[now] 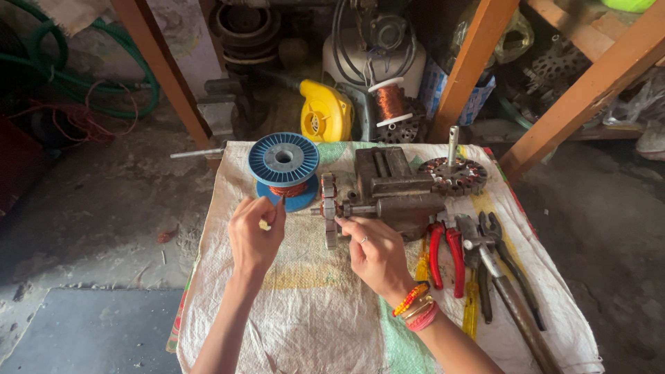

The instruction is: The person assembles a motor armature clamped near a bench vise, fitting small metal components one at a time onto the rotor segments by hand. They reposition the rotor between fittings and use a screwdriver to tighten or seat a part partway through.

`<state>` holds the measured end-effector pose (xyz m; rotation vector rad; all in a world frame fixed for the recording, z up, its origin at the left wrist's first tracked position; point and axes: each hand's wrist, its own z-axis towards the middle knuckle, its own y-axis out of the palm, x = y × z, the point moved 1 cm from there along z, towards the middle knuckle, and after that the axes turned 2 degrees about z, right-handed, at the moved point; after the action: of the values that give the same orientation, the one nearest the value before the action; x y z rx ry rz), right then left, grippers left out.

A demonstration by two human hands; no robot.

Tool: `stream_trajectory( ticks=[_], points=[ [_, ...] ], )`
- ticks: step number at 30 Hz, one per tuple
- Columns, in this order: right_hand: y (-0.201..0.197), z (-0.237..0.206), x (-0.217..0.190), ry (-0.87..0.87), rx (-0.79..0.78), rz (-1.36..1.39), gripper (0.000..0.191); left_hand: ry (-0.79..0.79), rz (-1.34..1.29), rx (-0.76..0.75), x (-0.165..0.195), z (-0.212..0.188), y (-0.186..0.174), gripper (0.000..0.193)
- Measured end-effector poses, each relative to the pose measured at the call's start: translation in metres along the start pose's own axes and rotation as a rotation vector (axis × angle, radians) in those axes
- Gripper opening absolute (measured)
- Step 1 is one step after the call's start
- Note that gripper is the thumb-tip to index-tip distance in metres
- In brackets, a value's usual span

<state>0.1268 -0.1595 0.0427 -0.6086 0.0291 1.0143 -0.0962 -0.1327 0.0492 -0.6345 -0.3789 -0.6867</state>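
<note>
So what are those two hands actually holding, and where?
Left hand pinches thin copper wire at its end; right hand fingers touch the round toothed metal core's rim.

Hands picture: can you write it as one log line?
left hand: pinching wire | right hand: on stator | stator: in vise | spool: behind

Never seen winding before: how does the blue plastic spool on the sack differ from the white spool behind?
The blue plastic spool is wide, lies flat on the woven sack near the left hand; little wire shows. The white spool is narrower, upright, fuller. Both carry copper wire.
</note>
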Motion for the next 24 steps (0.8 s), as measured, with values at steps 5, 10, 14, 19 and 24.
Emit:
stream_trajectory(
  ticks=[5,10,14,19,24],
  points=[
    [-0.003,0.001,0.0,0.115,-0.048,0.029,0.036,0.113,0.076,0.027,0.005,0.02,0.014,0.031],
    [-0.001,0.021,0.002,0.196,0.016,0.115,0.015,0.185,0.048,0.033,0.02,0.045,0.025,0.039],
    [0.002,0.042,0.008,0.315,-0.012,0.24,0.024,0.261,0.016,-0.031,0.034,0.06,0.037,0.034],
    [0.017,0.063,0.021,0.392,-0.058,0.374,0.039,0.337,-0.005,-0.038,0.044,0.063,0.04,0.03],
    [0.032,0.066,0.039,0.51,-0.04,0.515,0.046,0.178,-0.056,-0.063,0.046,0.061,0.037,0.031]
  ],
)
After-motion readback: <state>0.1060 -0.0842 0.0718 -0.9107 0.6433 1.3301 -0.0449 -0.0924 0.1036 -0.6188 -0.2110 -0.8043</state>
